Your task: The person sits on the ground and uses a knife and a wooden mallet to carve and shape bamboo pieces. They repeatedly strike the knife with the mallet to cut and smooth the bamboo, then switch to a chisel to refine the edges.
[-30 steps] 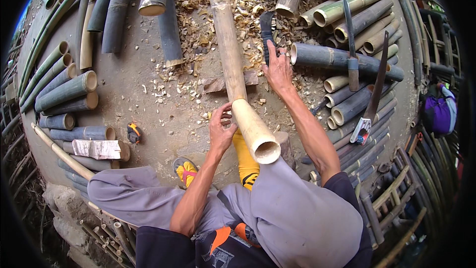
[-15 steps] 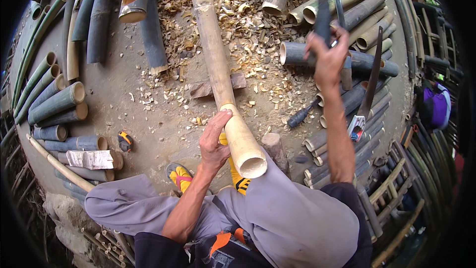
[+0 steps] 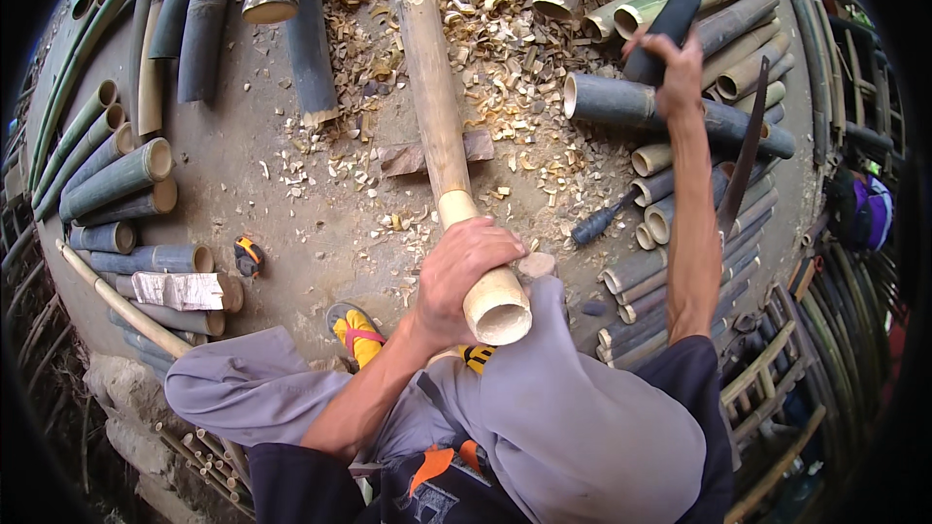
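A pale, peeled bamboo tube (image 3: pixel 434 97) slants from the far middle toward my lap, its hollow near end beside my knee. Wrapped over the tube just behind that end is my left hand (image 3: pixel 466 267). My right hand (image 3: pixel 677 78) is raised at the far right, closed round a dark bladed tool (image 3: pixel 677 5) with a pale curved tip; its exact kind is unclear. Below that hand lies a thick dark bamboo piece (image 3: pixel 607 100). The tube's middle crosses a reddish-brown block (image 3: pixel 403 159) on the ground.
Bamboo shavings (image 3: pixel 524 68) cover the far ground. Right of centre lie a dark-handled tool (image 3: pixel 594 225) and a saw (image 3: pixel 746 150) on stacked bamboo. A tape measure (image 3: pixel 249 257) sits left, near more bamboo pieces (image 3: pixel 116 178). A short wooden stump (image 3: pixel 537 264) stands by my knee.
My left hand has shifted from beside the tube to a grip over its near end. The blurred dark tool in my right hand now tilts to the right, its curved tip showing.
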{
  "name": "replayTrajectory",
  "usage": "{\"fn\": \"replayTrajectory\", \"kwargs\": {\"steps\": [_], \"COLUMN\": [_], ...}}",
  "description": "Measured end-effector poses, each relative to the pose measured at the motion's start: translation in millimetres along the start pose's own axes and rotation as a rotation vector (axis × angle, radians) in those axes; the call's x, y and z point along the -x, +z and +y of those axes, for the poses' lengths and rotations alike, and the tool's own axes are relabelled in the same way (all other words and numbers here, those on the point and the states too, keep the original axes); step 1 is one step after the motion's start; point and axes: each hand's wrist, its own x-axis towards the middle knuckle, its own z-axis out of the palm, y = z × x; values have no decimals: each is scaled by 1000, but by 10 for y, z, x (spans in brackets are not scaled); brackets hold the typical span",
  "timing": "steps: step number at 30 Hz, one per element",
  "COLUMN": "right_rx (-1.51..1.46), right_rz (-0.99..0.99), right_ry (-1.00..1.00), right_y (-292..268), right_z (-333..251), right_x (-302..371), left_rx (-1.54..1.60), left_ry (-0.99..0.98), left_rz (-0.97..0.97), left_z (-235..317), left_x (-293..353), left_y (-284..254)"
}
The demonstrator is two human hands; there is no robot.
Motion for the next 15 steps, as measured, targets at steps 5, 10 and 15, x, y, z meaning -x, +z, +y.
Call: {"fn": "replayTrajectory", "kwargs": {"steps": [5,10,15], "right_rx": [104,218,390], "right_rz": [-109,-170,-358], "right_ry": [218,443,327], "right_y": [301,482,513], "right_z": [20,85,167], "right_x": [1273,2123,2705], "left_rx": [27,303,-687], "left_ry": [24,-14,-406], "left_rz": [88,226,404], "left_z": [68,218,70], "left_x": [95,299,54], "left_y": [102,-40,-466]}}
